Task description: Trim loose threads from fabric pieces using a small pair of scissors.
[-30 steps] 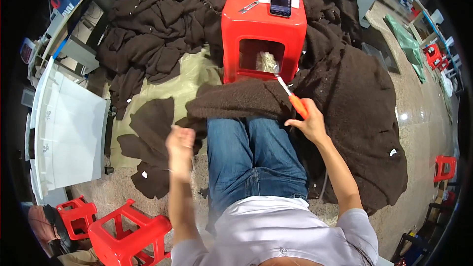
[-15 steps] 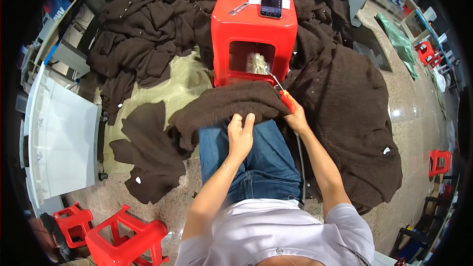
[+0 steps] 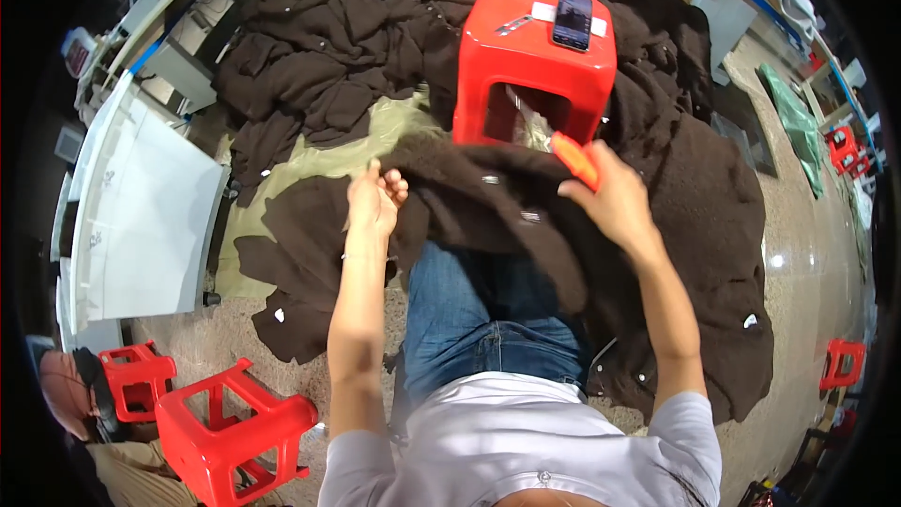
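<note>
A dark brown knit cloth (image 3: pixel 469 216) lies across my lap, with small white marks on its surface. My left hand (image 3: pixel 375 202) is at the cloth's left edge, palm turned up and fingers curled in on it. My right hand (image 3: pixel 615 202) grips an orange-handled tool (image 3: pixel 574 160) above the cloth's right side. The tool's thin metal shaft points up and left toward the opening of a red stool (image 3: pixel 535 61); its exact kind is unclear, blurred by motion. A pale bundle (image 3: pixel 535 130) sits inside that opening, partly hidden.
On the stool lie a phone (image 3: pixel 572 21) and small metal snips (image 3: pixel 514 24). Brown knit heaps (image 3: pixel 319 47) spread behind it and to the right, over a yellowish sheet (image 3: pixel 328 150). A white panel (image 3: pixel 145 211) stands left; red stools (image 3: pixel 202 432) are at lower left.
My left hand has moved left and up. The lap cloth is shifted and now shows white marks. My right hand has turned, with the tool tilted further left. The whole view has shifted.
</note>
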